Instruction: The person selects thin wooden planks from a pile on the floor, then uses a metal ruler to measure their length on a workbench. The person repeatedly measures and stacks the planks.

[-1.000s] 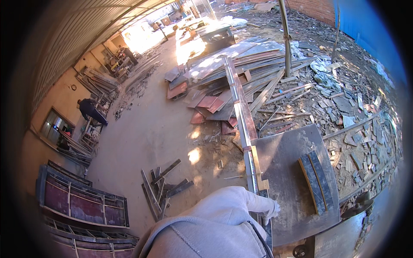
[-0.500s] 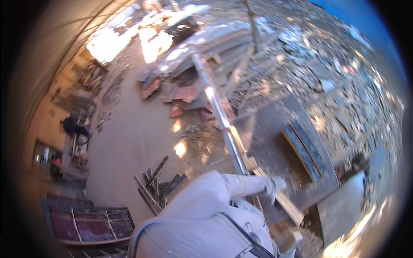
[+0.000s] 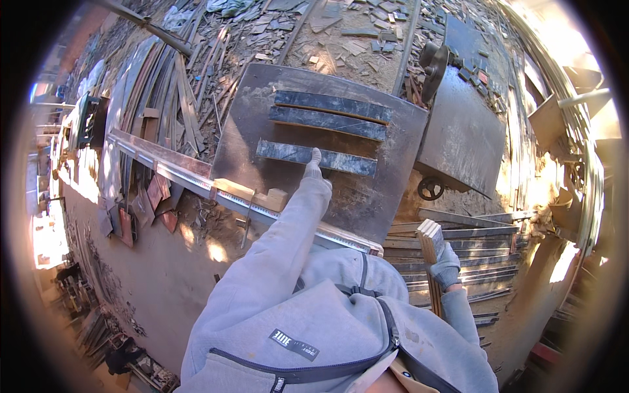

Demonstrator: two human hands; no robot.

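So, nearest first: right hand [image 3: 447, 267], gloved, is wrapped around one bundle of wood strips [image 3: 430, 239]. Fingers curl round its side, pinching the layers together, presumably so nothing slides out. Bundle stands steeply off the near right corner of the table, likely to keep it clear of the edge. Layer count: several, can't give an exact number.

Under that hand, dark bars [image 3: 478, 253] lie roughly parallel, probably laid that way to stack flat. Too overlapped to count.

Next out, one graduated rail [image 3: 175, 175] runs along the near edge of the table [image 3: 373, 203]; position suggests a measuring reference. Light wood blocks [image 3: 232, 190] sit on it: looks like two, can't tell if they're joined.

Left hand [image 3: 317, 170], also gloved, reaches over the rail onto the near strip [image 3: 347, 163]. One finger points forward over its top face, seemingly to steady it; can't tell whether the others are spread or pressed together.

Strips on the table: three, dark-faced, all flat. Near one sits apart; the middle strip [image 3: 327, 123] and far strip [image 3: 332, 105] lie just beside each other, maybe to leave working room.

Right of the table: one spoked handwheel [image 3: 430, 188], one metal panel [image 3: 458, 141]. Beyond: scrap offcuts [image 3: 357, 46], uncountable.
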